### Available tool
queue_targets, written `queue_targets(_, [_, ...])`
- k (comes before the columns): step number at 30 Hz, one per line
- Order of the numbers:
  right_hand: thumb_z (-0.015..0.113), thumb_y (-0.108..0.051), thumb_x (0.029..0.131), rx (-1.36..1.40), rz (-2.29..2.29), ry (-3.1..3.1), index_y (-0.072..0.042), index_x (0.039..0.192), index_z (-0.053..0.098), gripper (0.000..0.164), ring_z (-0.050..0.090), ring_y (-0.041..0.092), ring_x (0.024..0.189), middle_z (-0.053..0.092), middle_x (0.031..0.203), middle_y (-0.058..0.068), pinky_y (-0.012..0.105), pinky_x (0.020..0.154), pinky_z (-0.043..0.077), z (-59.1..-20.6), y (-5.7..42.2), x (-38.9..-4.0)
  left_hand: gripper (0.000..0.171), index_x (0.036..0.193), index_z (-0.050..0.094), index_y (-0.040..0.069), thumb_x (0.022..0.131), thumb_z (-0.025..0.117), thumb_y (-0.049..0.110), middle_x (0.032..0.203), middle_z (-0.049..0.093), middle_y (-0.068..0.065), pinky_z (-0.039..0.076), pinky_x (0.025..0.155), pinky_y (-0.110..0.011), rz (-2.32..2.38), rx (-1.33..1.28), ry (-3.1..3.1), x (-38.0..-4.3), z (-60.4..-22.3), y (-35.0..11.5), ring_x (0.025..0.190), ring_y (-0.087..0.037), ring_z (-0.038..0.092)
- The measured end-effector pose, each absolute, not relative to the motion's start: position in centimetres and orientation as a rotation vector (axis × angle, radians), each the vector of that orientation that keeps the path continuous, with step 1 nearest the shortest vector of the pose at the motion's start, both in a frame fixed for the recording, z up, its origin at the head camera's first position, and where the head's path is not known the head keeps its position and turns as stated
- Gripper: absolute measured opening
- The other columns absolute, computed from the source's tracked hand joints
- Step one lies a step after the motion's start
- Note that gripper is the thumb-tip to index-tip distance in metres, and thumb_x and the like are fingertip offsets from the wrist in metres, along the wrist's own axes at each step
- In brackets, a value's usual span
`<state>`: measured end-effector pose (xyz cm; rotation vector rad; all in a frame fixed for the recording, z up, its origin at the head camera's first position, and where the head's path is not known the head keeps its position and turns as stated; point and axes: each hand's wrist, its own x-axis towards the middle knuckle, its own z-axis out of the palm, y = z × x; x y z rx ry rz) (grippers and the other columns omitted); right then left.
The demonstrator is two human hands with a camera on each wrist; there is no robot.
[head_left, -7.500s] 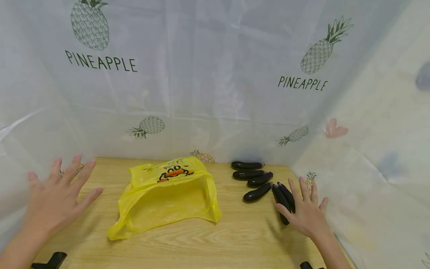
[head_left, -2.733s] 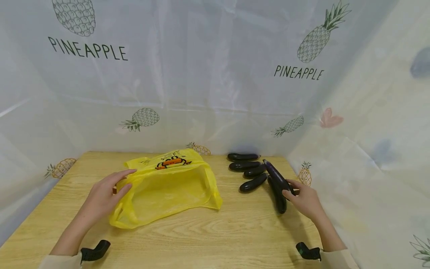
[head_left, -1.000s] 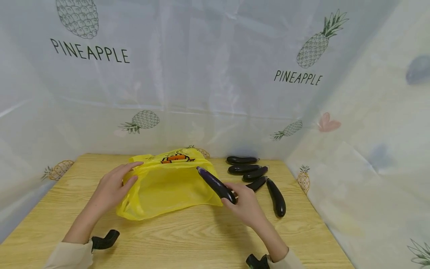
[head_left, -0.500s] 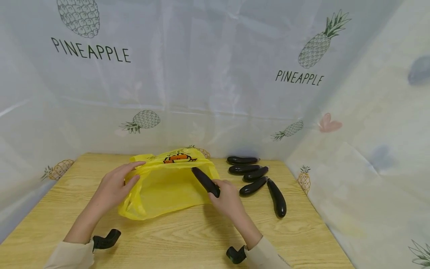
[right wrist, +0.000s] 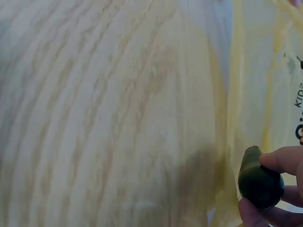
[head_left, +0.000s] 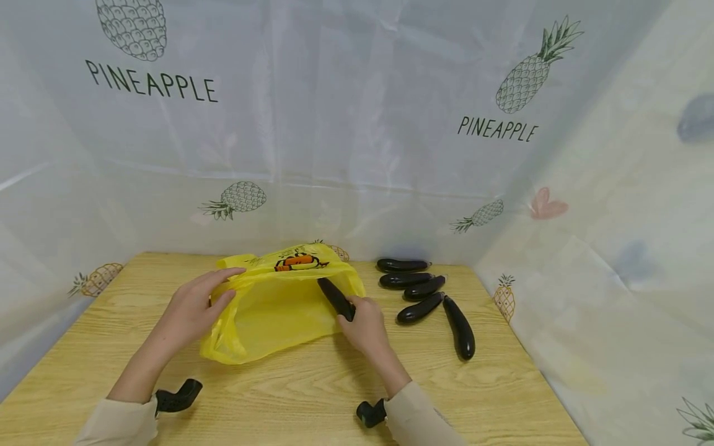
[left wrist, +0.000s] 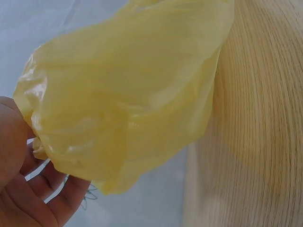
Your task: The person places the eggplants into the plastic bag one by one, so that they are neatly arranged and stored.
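Observation:
The yellow plastic bag (head_left: 279,316) lies on the table with its mouth facing me. My left hand (head_left: 192,306) holds the bag's left edge; in the left wrist view, fingers (left wrist: 68,198) pass behind the gathered plastic. My right hand (head_left: 365,325) grips an eggplant (head_left: 334,297) by its thick end. The eggplant's narrow end points into the bag's mouth at the right side. In the right wrist view the rounded end of the eggplant (right wrist: 259,187) shows between thumb and fingers.
Several more eggplants (head_left: 421,308) lie on the wooden table (head_left: 279,402) right of the bag, one of them (head_left: 460,328) apart in front. A pineapple-print sheet (head_left: 346,124) surrounds the table at the back and sides.
My right hand has picked up an eggplant from the right and carried it left into the bag's mouth. My left hand has moved from the air onto the bag's left edge.

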<state>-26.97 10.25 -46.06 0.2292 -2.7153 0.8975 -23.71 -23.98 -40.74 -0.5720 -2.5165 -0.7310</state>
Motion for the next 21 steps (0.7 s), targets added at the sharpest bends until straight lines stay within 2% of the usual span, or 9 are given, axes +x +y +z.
queue_targets(3, [0.085,-0.016,0.090,0.215,0.905,-2.700,-0.001,0.130,0.075,0.043,0.070,0.035,0.108,0.074,0.119,0.020,0.050,0.090,0.060,-46.7,9.9,-27.4,0.047,0.150,0.060,0.014,0.104,0.070,0.010,0.138,0.068,-0.019,0.040,0.058,-0.028,-0.739,-0.569,-2.525,-23.6,-40.7,-24.1,0.052,-0.003,0.038])
queue_targets(7, [0.086,-0.014,0.090,0.204,0.906,-2.681,0.001,0.128,0.074,0.043,0.071,0.035,0.106,0.074,0.117,0.020,0.049,0.089,0.061,-47.5,9.6,-27.7,0.047,0.151,0.060,0.014,0.105,0.069,0.011,0.139,0.068,-0.017,0.043,0.063,-0.031,-0.738,-0.567,-2.534,-23.7,-40.8,-24.2,0.058,-0.004,0.043])
queue_targets(11, [0.083,-0.011,0.090,0.211,0.934,-2.697,0.003,0.129,0.074,0.043,0.071,0.035,0.106,0.074,0.117,0.022,0.050,0.089,0.060,-47.5,9.7,-27.7,0.047,0.151,0.060,0.015,0.105,0.069,0.011,0.138,0.068,-0.016,0.045,0.065,-0.033,-0.739,-0.576,-2.525,-23.8,-40.8,-24.1,0.064,-0.006,0.047])
queue_targets(15, [0.079,-0.007,0.089,0.222,0.951,-2.724,0.004,0.131,0.072,0.045,0.070,0.037,0.110,0.073,0.120,0.023,0.051,0.091,0.060,-47.2,9.9,-27.7,0.047,0.151,0.060,0.015,0.105,0.069,0.010,0.137,0.069,-0.016,0.045,0.067,-0.035,-0.733,-0.579,-2.518,-23.9,-40.9,-24.0,0.062,-0.006,0.045])
queue_targets(21, [0.083,-0.010,0.090,0.265,0.855,-2.718,0.003,0.132,0.072,0.045,0.069,0.039,0.112,0.073,0.120,0.022,0.052,0.095,0.060,-47.4,9.5,-28.0,0.047,0.150,0.060,0.013,0.104,0.069,0.009,0.138,0.068,-0.017,0.047,0.070,-0.039,-0.740,-0.584,-2.527,-23.8,-41.0,-24.0,0.066,-0.008,0.048])
